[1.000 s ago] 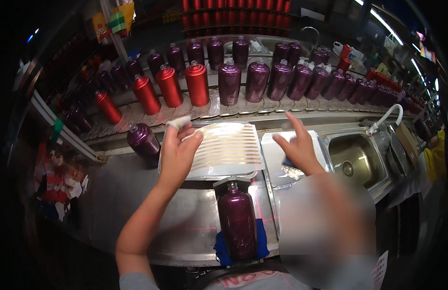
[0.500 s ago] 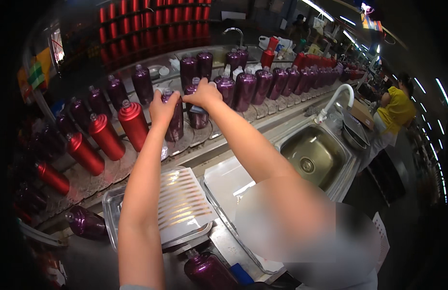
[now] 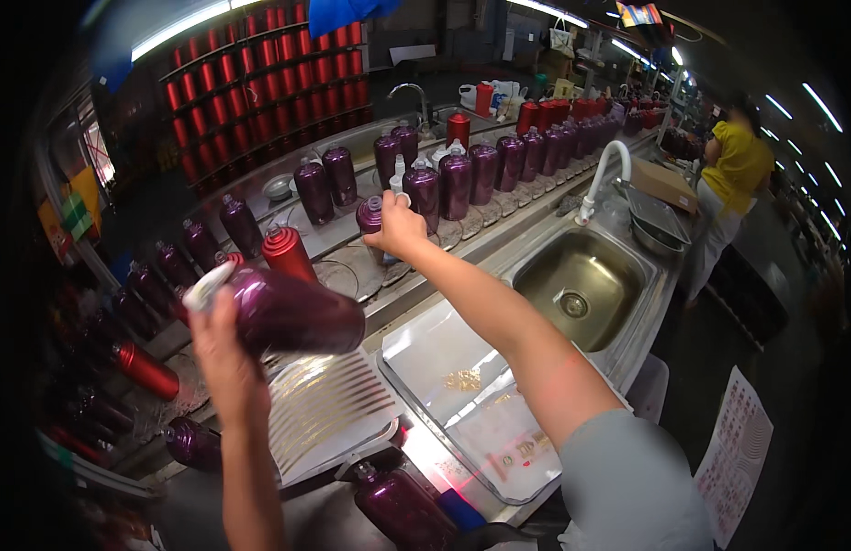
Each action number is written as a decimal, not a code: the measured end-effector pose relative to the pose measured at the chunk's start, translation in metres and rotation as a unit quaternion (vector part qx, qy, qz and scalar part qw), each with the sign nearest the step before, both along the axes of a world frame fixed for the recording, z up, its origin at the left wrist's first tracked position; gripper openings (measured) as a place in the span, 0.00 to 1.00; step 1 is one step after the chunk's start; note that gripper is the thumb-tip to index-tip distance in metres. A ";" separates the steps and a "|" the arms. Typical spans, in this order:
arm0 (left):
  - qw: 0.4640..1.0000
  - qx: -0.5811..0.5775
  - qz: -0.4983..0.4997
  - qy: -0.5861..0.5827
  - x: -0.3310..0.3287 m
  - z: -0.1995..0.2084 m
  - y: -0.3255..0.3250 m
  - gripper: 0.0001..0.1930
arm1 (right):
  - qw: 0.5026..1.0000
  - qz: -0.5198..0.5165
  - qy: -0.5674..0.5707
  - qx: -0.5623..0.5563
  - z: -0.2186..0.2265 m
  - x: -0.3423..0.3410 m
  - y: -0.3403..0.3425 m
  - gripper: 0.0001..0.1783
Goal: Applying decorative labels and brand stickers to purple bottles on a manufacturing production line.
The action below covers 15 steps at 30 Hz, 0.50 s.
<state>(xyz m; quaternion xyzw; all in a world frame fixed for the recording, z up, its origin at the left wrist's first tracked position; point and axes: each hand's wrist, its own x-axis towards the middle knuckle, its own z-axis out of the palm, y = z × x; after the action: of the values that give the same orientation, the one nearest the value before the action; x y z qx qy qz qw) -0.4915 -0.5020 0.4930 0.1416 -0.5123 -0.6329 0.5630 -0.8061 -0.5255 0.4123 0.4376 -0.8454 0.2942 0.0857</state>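
Note:
My left hand [image 3: 228,367] is closed around the neck end of a glossy purple bottle [image 3: 302,312]. That bottle is tipped nearly sideways above the counter, its wide base to the right, and is blurred by motion. My right hand [image 3: 400,228] grips the upper part of another purple bottle [image 3: 370,214], whose lower part is mostly hidden. Just right of it begins a long row of upright purple bottles [image 3: 454,188]. Under my left hand's bottle is a tray with a white sheet of gold stripes [image 3: 329,409].
A second tray [image 3: 471,432] holds sheets with gold patterns, left of a metal sink [image 3: 577,298] with a white faucet [image 3: 607,174]. Red bottles [image 3: 288,253] stand at the left. Purple bottles [image 3: 403,505] lie near me. A person in yellow [image 3: 738,161] is at the right.
My left hand has lifted a purple bottle out of the row, tipped it sideways and drawn it left toward me. My right hand stays at its bottle. The view has shifted.

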 end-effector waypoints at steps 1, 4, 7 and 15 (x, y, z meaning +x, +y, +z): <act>0.999 0.041 0.007 0.008 0.034 0.007 0.015 0.19 | 1.000 -0.002 -0.001 -0.018 0.003 -0.001 0.012 0.51; 0.998 0.004 -0.051 -0.021 0.157 0.025 0.066 0.29 | 0.996 0.052 -0.033 -0.058 0.037 0.022 0.047 0.52; 0.941 -0.041 0.327 -0.080 0.217 0.037 0.123 0.25 | 0.992 0.101 -0.044 -0.067 0.083 0.050 0.101 0.51; 0.765 0.061 0.520 -0.376 0.443 -0.061 -0.001 0.23 | 0.908 0.395 -0.089 -0.107 0.159 0.163 0.190 0.54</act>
<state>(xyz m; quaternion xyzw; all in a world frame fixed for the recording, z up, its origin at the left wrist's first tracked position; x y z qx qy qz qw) -0.0489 -0.5029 0.4317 0.6465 -0.4915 -0.1693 0.5584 -0.6426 -0.3353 0.5717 0.6962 -0.5704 0.4307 -0.0666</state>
